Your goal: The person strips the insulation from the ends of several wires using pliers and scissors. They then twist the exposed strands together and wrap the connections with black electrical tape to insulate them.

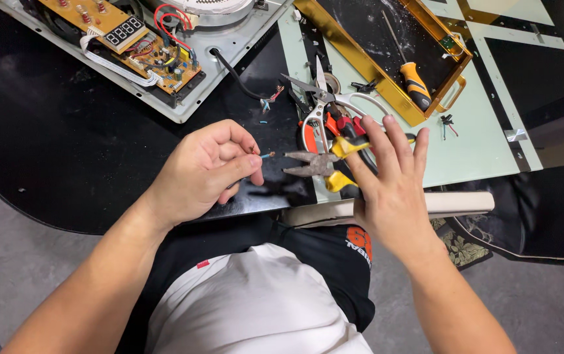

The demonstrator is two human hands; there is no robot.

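A short wire end (267,155) is pinched between thumb and forefinger of the left hand (206,172), whose grip is clamped on it above the black worktop (65,151). Just at 3 o'clock of the wire tip, the pointed nose of yellow-handled pliers (318,165) is seen; their handles are enclosed by the right hand (387,180), fingers extended over them. At 12 o'clock of the pliers, red-handled snips (321,105) are laid. Toward 1 o'clock, a gold tray (360,62) carrying an orange-handled screwdriver (411,77) is shown. At 10 o'clock, an opened appliance with its circuit board (131,42) is shown.
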